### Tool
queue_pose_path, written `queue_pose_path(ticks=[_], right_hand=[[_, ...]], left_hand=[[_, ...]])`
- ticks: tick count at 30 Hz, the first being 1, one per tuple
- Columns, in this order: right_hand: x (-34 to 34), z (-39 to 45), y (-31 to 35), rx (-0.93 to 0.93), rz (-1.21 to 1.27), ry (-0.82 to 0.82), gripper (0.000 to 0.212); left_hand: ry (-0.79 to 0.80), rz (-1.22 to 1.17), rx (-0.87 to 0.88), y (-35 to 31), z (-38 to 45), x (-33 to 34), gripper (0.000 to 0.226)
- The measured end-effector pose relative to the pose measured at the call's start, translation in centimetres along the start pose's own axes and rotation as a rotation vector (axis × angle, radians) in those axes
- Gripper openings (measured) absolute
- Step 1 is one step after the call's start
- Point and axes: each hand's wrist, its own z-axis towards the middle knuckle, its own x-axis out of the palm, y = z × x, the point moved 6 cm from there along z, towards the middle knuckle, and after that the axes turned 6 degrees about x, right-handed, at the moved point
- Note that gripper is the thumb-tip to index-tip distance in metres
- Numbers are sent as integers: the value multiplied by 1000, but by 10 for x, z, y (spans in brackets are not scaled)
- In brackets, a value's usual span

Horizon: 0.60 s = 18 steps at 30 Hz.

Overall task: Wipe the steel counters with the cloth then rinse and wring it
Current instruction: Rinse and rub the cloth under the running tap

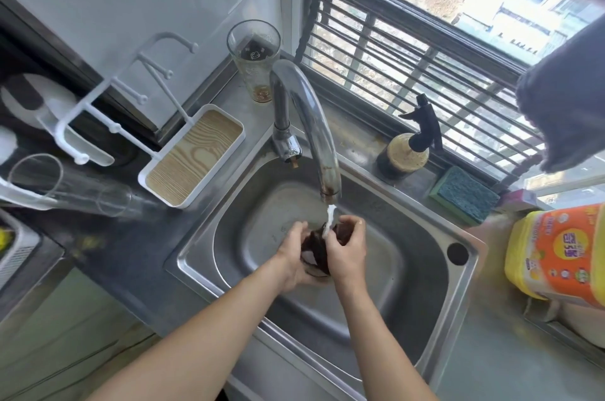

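Both hands, left hand (294,253) and right hand (347,248), grip the dark cloth (316,248) bunched between them, under the running tap (314,125) over the sink (425,286). Judged soft, soaked, heavy; best gripped at opposite ends for wringing.

steel counter (491,364) holds sink (422,273). white tray (193,156) at left edge, glass (253,57) back corner. sponge (466,194) and spray bottle (407,147) along back edge.

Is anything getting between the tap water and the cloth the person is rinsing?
Nothing visible does. Both hands, left hand and right hand, hold the dark cloth over the sink, and the stream from the faucet falls straight onto it.
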Motion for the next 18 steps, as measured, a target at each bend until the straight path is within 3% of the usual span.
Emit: queue_pose_path(ticks=[3, 6, 8, 10, 12, 14, 16, 18], right_hand=[[7, -5, -3, -23, 88, 114, 32], [14, -3, -14, 159, 147, 233, 30], [16, -1, -25, 332, 139, 275, 23], [12, 2, -34, 376, 60, 219, 33], [1, 7, -35, 321, -78, 44, 33], [-7, 6, -33, 321, -57, -90, 36], [-6, 2, -29, 341, 4, -75, 52], [1, 2, -32, 361, 22, -9, 64]], left_hand=[[-93, 62, 108, -7, 5, -6, 33], [-233, 165, 260, -16, 14, -13, 22], [-225, 234, 306, -19, 21, -15, 24], [-181, 337, 337, -16, 38, -18, 30], [-133, 452, 308, -19, 26, -13, 38], [-61, 430, 219, -15, 11, -9, 35], [-4, 274, 60, -6, 5, -10, 33], [14, 164, 26, -3, 8, -12, 32]])
